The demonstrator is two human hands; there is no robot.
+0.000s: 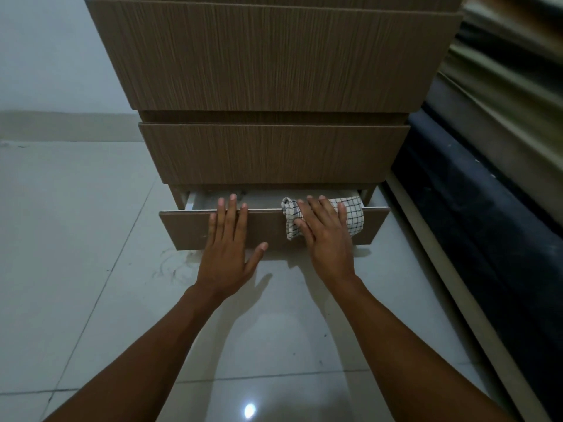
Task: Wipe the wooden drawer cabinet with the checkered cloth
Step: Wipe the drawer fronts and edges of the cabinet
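The wooden drawer cabinet [274, 62] stands straight ahead with brown grained fronts. Its bottom drawer [185, 229] is pulled out a little, showing a white inside. The white checkered cloth [353, 211] is draped over that drawer's top edge, right of centre. My right hand [326, 236] lies flat on the cloth, pressing it against the drawer front, with fingers over the edge. My left hand [228, 242] rests flat on the drawer front left of it, fingers spread, fingertips over the top edge, holding nothing.
Glossy pale floor tiles [91, 239] spread in front and to the left, with some hair or dust marks by the drawer's lower left corner. A dark bed base and mattress [487, 208] run close along the cabinet's right side. A white wall is at left.
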